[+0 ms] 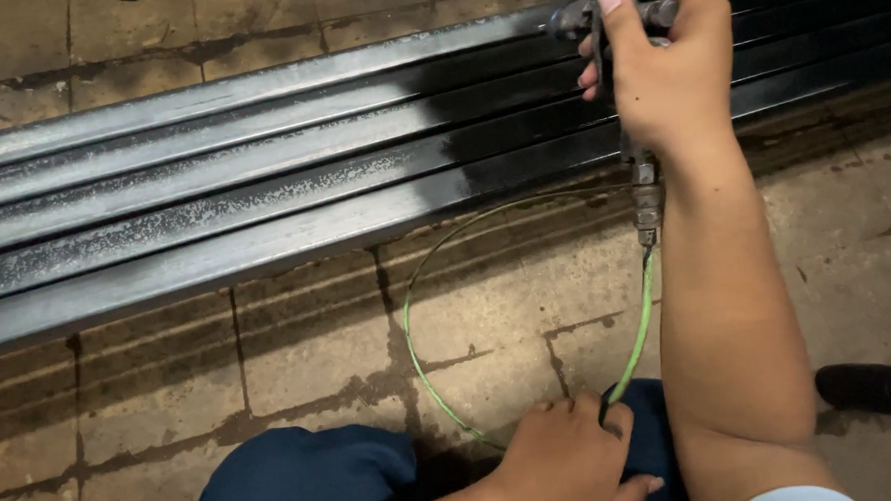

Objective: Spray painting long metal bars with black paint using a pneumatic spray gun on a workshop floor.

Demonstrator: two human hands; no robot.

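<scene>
Right hand [670,65] raised toward twelve o'clock, fingers curled in a closed grip, forearm extending down toward five o'clock. Left hand [567,456] low at six o'clock (knuckles up), fingers loosely closed, resting above the knee.

Open paved floor [300,367] left of green hose [418,312] loop; steel tubes [262,178] block far side.

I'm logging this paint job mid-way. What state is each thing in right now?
Metal bars: lying side by side on the floor, black on the right, bare grey on the left.
Spray gun: gripped in the right hand, over the bars.
Green hose: looped, pinched in the left hand.
</scene>
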